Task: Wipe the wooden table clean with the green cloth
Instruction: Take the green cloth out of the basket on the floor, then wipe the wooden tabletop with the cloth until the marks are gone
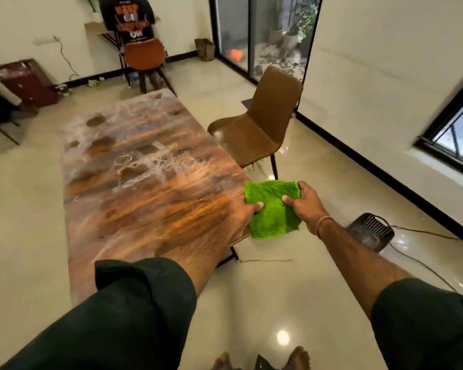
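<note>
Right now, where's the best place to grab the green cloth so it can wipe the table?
Probably its middle, from above, with a flat palm. The green cloth hangs limp between the left hand and right hand, which pinch its two side edges beside the edge of the wooden table; held by an edge it would only dangle.

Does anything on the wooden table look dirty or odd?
Yes. The wooden table carries whitish smears and streaks across its middle and far half, dull against the glossy near end. The left hand and right hand grip the green cloth at its right edge.
</note>
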